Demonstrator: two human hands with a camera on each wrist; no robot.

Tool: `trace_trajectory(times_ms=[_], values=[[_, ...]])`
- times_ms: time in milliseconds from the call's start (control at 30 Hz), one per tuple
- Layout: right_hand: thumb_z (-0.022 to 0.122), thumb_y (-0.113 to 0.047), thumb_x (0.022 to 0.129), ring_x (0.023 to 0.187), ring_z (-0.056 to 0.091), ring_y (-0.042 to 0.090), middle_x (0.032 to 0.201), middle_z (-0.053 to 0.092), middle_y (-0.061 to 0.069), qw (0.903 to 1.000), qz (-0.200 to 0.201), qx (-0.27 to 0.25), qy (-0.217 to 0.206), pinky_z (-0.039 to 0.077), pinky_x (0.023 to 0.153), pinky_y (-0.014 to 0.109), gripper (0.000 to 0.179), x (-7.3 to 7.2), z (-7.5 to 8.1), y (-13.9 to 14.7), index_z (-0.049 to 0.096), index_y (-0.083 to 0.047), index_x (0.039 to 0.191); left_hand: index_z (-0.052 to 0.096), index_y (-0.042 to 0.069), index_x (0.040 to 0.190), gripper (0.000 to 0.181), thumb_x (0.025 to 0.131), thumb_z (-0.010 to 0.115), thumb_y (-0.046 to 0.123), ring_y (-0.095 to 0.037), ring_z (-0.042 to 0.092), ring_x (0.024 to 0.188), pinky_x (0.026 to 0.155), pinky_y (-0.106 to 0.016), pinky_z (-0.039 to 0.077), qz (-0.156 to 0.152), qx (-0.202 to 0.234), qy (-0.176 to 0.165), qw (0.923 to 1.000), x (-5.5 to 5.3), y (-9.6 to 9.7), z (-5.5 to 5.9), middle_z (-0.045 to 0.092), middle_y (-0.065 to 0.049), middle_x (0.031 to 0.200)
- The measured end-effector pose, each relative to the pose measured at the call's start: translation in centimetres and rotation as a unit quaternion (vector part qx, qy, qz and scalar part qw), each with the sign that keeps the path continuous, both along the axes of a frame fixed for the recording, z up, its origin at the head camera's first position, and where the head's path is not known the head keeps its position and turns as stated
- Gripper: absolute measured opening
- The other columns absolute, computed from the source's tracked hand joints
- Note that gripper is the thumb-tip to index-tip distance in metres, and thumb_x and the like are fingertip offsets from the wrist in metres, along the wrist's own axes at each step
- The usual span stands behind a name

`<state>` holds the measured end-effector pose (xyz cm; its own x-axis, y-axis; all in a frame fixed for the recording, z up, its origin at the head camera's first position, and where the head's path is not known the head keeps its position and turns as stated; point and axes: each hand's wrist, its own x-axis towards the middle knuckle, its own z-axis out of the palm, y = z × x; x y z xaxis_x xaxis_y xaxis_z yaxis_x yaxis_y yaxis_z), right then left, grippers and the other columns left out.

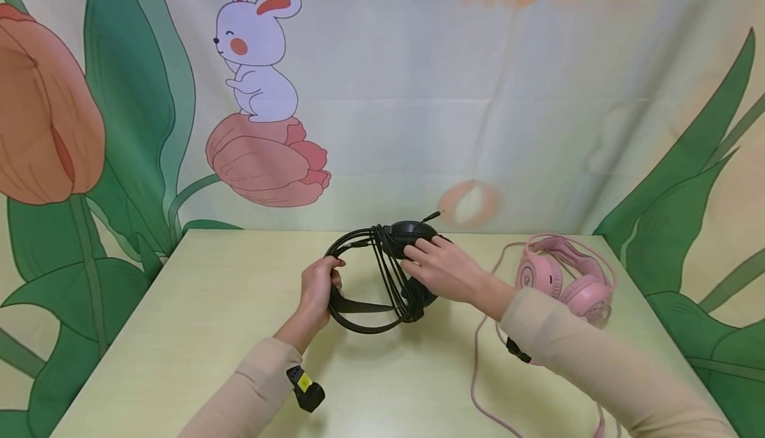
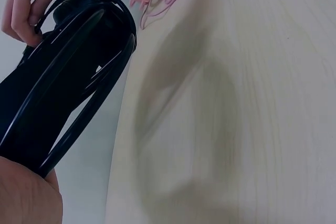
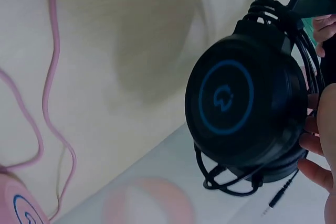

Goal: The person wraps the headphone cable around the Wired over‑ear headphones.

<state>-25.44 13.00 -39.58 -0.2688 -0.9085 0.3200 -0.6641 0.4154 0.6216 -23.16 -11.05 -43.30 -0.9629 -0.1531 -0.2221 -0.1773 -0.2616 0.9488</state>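
A pair of black over-ear headphones (image 1: 411, 231) is held up over the table, its black cable (image 1: 388, 272) wound in several loops between the ear cups and the headband. My left hand (image 1: 317, 289) grips the headband on its left side. At the ear-cup end, my right hand (image 1: 445, 269) holds the headphones with bent fingers over the inner side of a cup and the wound cable. The right wrist view shows one round ear cup (image 3: 226, 103) with a blue ring, and a jack plug (image 3: 276, 199) sticking out. My right palm is hidden.
Pink headphones (image 1: 538, 275) lie on the right of the pale table (image 1: 227, 292), near my right forearm. Their pink cable (image 1: 476, 358) trails toward the front edge. A printed curtain (image 1: 388, 93) hangs behind the table.
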Motion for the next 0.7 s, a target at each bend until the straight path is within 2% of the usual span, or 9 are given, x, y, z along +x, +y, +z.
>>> trace_trajectory(times_ms=[167,400,533,700], values=[[0.039,-0.016,0.096,0.076,0.048,0.020,0.093,0.055,0.002,0.9992,-0.010,-0.037,-0.013,0.039,0.060,0.030,0.021,0.1,-0.9,-0.6,0.059,-0.011,0.096,0.055,0.006,0.083,0.012,0.080,0.046,0.014,-0.010,0.032,0.041,0.039,-0.023,0.031,0.000,0.011,-0.003,0.9999,0.2,0.2,-0.1,0.034,0.003,0.051],[0.053,-0.027,0.089,0.082,0.052,0.020,0.098,0.056,0.002,0.9963,-0.007,-0.085,-0.009,0.042,0.063,0.031,0.017,0.0,-1.7,-1.0,0.058,-0.012,0.098,0.054,0.007,0.081,0.010,0.080,0.047,0.014,-0.010,0.031,0.042,0.039,-0.023,0.030,-0.004,0.029,-0.013,0.9995,0.4,0.4,-0.5,0.033,0.004,0.050],[0.054,-0.026,0.089,0.086,0.053,0.021,0.105,0.056,0.004,0.9950,-0.005,-0.099,-0.012,0.043,0.063,0.031,0.017,0.1,-2.0,-1.0,0.059,-0.013,0.097,0.054,0.007,0.079,0.009,0.079,0.048,0.014,-0.010,0.031,0.041,0.039,-0.023,0.030,-0.005,0.034,-0.013,0.9993,0.4,0.4,-0.7,0.033,0.004,0.049],[0.050,-0.022,0.091,0.086,0.054,0.021,0.107,0.056,0.003,0.9920,-0.013,-0.122,-0.032,0.043,0.062,0.031,0.018,0.2,-1.9,-1.0,0.060,-0.013,0.103,0.053,0.004,0.084,0.012,0.081,0.047,0.014,-0.009,0.030,0.041,0.039,-0.022,0.029,-0.009,0.043,-0.015,0.9989,0.4,0.4,-0.7,0.032,0.004,0.050]])
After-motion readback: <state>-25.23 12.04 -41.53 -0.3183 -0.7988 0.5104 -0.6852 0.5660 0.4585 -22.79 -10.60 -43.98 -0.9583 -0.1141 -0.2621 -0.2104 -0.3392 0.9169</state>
